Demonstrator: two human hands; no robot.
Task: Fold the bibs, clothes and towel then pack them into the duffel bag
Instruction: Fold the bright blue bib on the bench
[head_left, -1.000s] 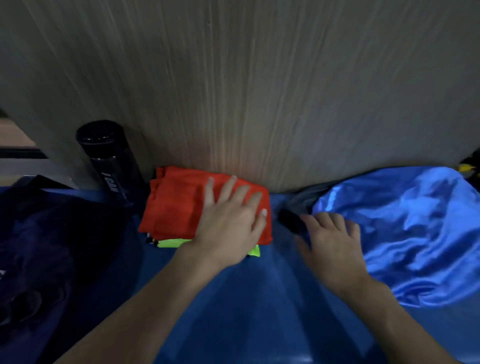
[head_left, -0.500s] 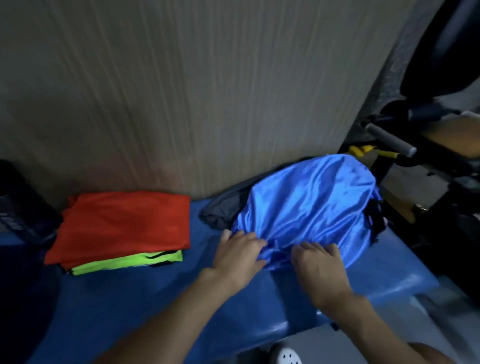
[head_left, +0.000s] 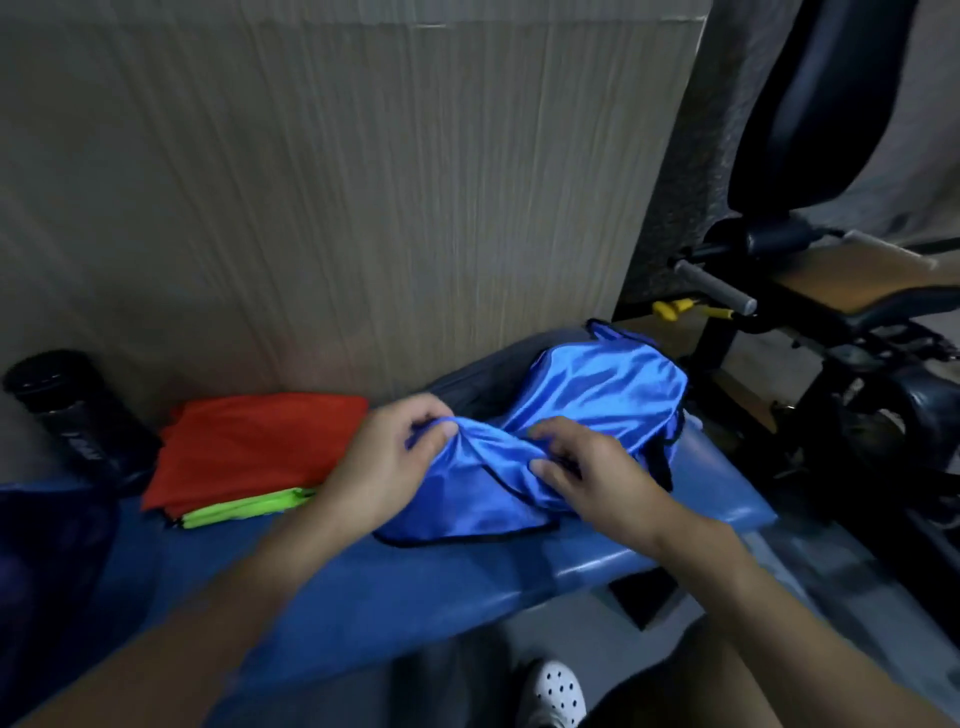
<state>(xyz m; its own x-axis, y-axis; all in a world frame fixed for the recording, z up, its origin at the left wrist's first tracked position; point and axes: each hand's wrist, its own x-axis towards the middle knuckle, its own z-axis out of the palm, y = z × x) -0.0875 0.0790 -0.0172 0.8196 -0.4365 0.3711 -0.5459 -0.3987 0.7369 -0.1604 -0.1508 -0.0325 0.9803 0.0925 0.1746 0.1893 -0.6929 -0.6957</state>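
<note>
A shiny blue bib (head_left: 592, 410) with black trim lies crumpled on the blue padded bench (head_left: 447, 582). My left hand (head_left: 387, 467) pinches a raised fold of it at its left side. My right hand (head_left: 587, 473) grips the same cloth a little to the right, fingers curled into it. A folded red bib (head_left: 254, 441) sits on a folded neon green bib (head_left: 244, 512) to the left. Grey cloth (head_left: 467, 382) shows behind the blue bib. At the far left edge lies dark navy fabric (head_left: 47, 561).
A black bottle (head_left: 67, 415) stands at the back left against a wood-grain panel (head_left: 337, 208). Black exercise equipment (head_left: 831, 291) with a yellow pin crowds the right. My white perforated shoe (head_left: 553, 693) is on the floor below the bench's front edge.
My left hand left the red stack and joined the right on the blue bib. Both hands went from resting on the cloth to gripping and lifting a fold. The view swung right.
</note>
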